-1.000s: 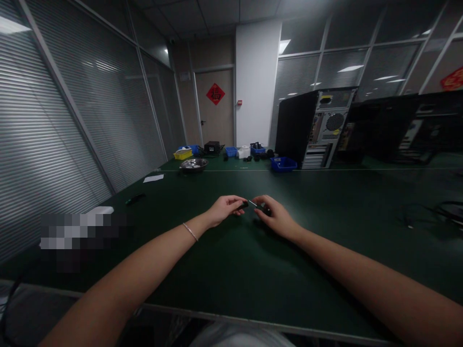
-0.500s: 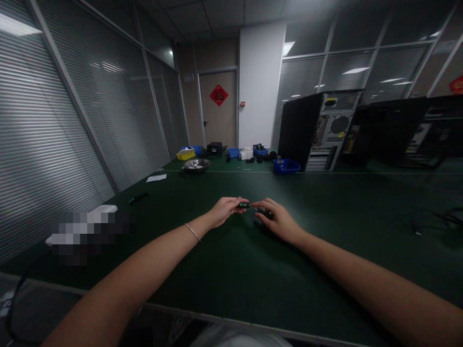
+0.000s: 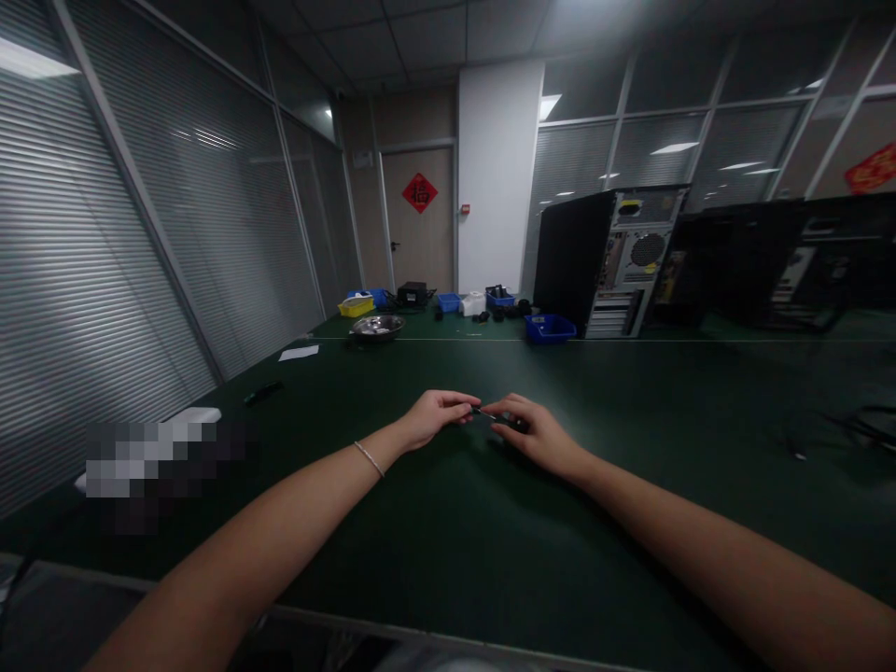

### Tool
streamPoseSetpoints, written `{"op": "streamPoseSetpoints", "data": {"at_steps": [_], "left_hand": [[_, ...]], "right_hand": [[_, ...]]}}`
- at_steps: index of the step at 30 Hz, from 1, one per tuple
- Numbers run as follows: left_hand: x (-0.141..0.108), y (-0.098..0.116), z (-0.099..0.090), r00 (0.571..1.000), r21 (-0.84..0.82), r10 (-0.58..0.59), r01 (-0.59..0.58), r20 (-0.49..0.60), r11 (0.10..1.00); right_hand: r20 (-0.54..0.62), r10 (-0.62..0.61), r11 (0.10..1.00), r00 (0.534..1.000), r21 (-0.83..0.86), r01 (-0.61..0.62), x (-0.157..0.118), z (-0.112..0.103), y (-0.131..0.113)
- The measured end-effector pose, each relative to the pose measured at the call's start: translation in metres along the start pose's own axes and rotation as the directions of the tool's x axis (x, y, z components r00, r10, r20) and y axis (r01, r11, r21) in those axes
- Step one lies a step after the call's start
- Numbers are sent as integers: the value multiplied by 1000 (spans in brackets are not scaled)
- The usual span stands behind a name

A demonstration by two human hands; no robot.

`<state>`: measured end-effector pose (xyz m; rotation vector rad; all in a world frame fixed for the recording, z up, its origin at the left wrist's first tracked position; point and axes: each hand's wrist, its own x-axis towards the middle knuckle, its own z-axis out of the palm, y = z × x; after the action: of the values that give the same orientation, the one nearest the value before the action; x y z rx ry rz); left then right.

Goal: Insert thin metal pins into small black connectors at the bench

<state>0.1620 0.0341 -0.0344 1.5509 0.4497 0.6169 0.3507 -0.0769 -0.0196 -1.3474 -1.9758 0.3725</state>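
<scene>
Over the middle of the green table (image 3: 434, 541), my left hand (image 3: 432, 418) pinches a small dark piece (image 3: 475, 410) between thumb and fingers. Most of that piece is hidden by the fingers. Facing it, my right hand (image 3: 536, 431) is closed around a slim screwdriver (image 3: 516, 425) with a dark handle. Its thin metal shaft points left toward the small piece. Whether the tip touches the piece, I cannot tell. Both hands are close together just above the tabletop.
A metal bowl (image 3: 378, 328) and a blue bin (image 3: 550, 329) stand farther back. Behind the bin is a black computer case (image 3: 574, 266). On the left lie a dark green tool-like object (image 3: 264, 392) and white paper (image 3: 300, 353). A cable (image 3: 864, 425) lies at right.
The small piece has been turned in my left hand, so its green face shows less now. My hands stay close together. The whole view has shifted slightly.
</scene>
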Motion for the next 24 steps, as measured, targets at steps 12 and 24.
{"op": "streamPoseSetpoints", "data": {"at_steps": [12,24], "left_hand": [[0,-2,3,998,106,52,-48,-37,993],[1,-6,1,998,2,40,-40,-54,999]], "right_hand": [[10,15,999,1000,-44,-15,-2,2,2],[41,18,1000,999,-23,-17,-2,-1,-3]]}}
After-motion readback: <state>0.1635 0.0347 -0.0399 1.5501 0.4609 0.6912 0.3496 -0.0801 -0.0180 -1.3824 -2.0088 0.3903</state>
